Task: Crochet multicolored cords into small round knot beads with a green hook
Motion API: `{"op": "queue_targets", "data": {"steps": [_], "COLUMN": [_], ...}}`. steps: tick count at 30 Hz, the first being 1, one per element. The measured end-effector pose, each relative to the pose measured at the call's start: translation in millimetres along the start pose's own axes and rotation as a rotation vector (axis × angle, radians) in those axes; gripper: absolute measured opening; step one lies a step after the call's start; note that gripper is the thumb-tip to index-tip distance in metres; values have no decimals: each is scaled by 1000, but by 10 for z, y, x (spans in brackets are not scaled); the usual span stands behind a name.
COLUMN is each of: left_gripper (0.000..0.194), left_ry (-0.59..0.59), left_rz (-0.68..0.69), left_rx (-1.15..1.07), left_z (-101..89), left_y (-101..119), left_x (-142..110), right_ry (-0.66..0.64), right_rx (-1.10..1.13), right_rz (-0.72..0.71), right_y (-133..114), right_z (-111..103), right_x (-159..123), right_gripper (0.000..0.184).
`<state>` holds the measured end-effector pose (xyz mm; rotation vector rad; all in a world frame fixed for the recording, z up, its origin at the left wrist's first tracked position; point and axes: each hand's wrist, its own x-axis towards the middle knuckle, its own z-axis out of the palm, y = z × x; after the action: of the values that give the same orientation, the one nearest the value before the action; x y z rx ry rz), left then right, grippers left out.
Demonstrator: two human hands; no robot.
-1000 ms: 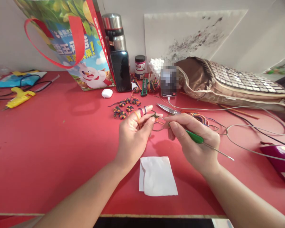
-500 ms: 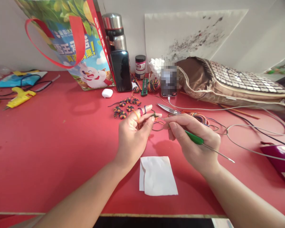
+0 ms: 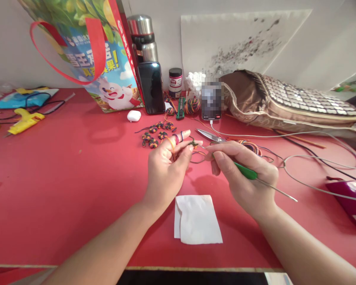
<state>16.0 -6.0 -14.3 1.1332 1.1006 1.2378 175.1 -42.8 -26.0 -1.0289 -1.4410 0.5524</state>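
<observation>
Between the thumb and fingers of my left hand [image 3: 167, 168] is pinched a small dark piece of crochet [image 3: 193, 145]. Multicoloured yarn [image 3: 176, 139] is wound round the raised index finger of that hand. My right hand [image 3: 246, 174] grips a crochet hook by its green handle [image 3: 247, 171]; one thin metal end points at the crochet piece, the other sticks out past the palm. Whether the tip sits inside a stitch is too small to tell. Behind the left hand lie several small crocheted pieces [image 3: 153, 143] in black, orange and purple.
Scissors [image 3: 210, 135] and a yarn bundle [image 3: 249, 147] lie behind my right hand. A folded white tissue [image 3: 198, 219] is in front. Phones [image 3: 150, 88], a thermos [image 3: 142, 35], a printed bag [image 3: 106, 59] and a sequined bag [image 3: 308, 99] line the wall; a yellow glue gun [image 3: 25, 122] lies left.
My right hand and the hook have shifted slightly to the right, drawing back a little from the crochet piece. My left hand has stayed almost where it was.
</observation>
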Motion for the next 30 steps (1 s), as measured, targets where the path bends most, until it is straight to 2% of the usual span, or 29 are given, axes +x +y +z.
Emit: {"op": "queue_targets", "data": {"steps": [6, 12, 23, 27, 30], "left_gripper": [27, 25, 31, 29, 26], "left_ry": [14, -50, -7, -11, -32], "left_rz": [10, 28, -41, -43, -38], "left_rx": [9, 14, -14, -22, -15], "left_z": [-10, -1, -7, 6, 5], "left_y": [-5, -31, 25, 34, 33], "left_x": [-10, -31, -17, -22, -26], "right_ry": [-3, 4, 50, 13, -28], "right_rx": [5, -5, 104, 66, -20], "right_rz": [5, -5, 65, 13, -107], "right_y": [-1, 1, -24, -3, 15], "right_z": [-5, 9, 15, 8, -6], "right_x": [1, 1, 35, 16, 3], "right_gripper": [19, 19, 16, 20, 24]}}
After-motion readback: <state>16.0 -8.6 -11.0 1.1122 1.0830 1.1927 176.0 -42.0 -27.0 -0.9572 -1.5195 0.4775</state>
